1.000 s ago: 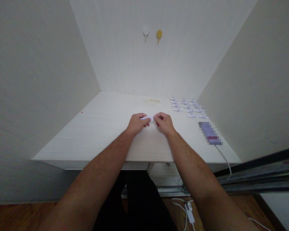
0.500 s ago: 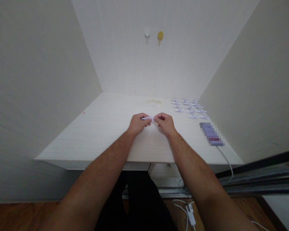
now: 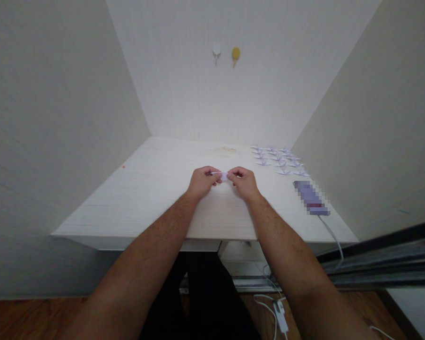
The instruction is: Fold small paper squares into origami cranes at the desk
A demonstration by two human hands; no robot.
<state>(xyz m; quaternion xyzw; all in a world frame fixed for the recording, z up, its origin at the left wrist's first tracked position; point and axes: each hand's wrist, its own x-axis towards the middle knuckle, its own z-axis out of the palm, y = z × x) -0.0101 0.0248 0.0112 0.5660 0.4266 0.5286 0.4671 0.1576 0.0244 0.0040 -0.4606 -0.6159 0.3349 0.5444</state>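
A small pale lilac folded paper (image 3: 224, 175) is pinched between both my hands over the middle of the white desk (image 3: 145, 189). My left hand (image 3: 201, 182) is closed on its left end, fingers curled. My right hand (image 3: 244, 182) is closed on its right end, thumb and fingertips pressed together. Most of the paper is hidden by my fingers. Several finished lilac paper cranes (image 3: 278, 159) stand in rows at the far right of the desk.
A phone (image 3: 310, 197) lies on the desk's right side with a white cable (image 3: 331, 236) running off the edge to the floor. Walls close in the desk on three sides. Two hooks, white (image 3: 216, 49) and yellow (image 3: 235, 53), are on the back wall.
My hands have drawn slightly closer together on the paper, leaving less of it showing. The view shifted a little at first, then held still.
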